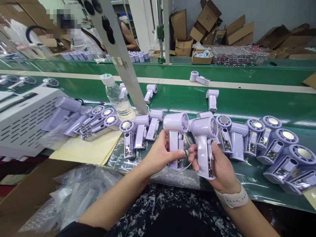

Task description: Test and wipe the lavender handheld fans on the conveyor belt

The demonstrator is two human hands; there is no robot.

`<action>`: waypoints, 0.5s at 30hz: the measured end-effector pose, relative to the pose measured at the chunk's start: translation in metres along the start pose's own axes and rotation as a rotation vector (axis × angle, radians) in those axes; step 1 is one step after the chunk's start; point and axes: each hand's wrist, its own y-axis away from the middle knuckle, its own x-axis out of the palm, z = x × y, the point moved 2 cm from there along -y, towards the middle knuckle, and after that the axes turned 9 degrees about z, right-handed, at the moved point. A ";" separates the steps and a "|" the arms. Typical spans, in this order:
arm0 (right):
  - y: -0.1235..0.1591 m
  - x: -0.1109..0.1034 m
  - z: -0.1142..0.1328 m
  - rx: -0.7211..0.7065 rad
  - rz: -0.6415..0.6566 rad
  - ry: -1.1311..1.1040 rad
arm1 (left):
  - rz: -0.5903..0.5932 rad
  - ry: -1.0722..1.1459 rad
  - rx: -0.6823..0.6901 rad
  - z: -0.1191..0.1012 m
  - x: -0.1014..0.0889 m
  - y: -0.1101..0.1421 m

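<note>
My left hand (160, 153) is closed round the handle of a lilac handheld fan (175, 123), held upright. Just right of it, my right hand (221, 164) grips a second lilac handheld fan (202, 144), its circuit side turned toward my palm. A thin white cable (181, 170) loops between the two, and its ends are hidden. Beyond my hands and to the right lie several similar fans (254, 131) with part of their circuits showing. More lilac fans (140, 131) rest left of my left hand.
A water bottle (117, 95) stands by a slanting metal post (123, 59). At left are a vented white box (29, 121), yellow paper (86, 148) and a carton of bubble-wrap bags (79, 191). A green conveyor (234, 98) with scattered fans runs behind. Co-workers (81, 36) stand across it.
</note>
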 end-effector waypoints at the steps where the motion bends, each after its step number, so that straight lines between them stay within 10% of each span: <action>1: 0.000 -0.001 0.001 -0.001 -0.022 -0.015 | 0.000 -0.007 -0.008 -0.001 0.002 0.001; 15: 0.012 0.019 0.018 -0.086 0.058 0.069 | 0.085 0.346 -0.062 -0.011 0.023 0.006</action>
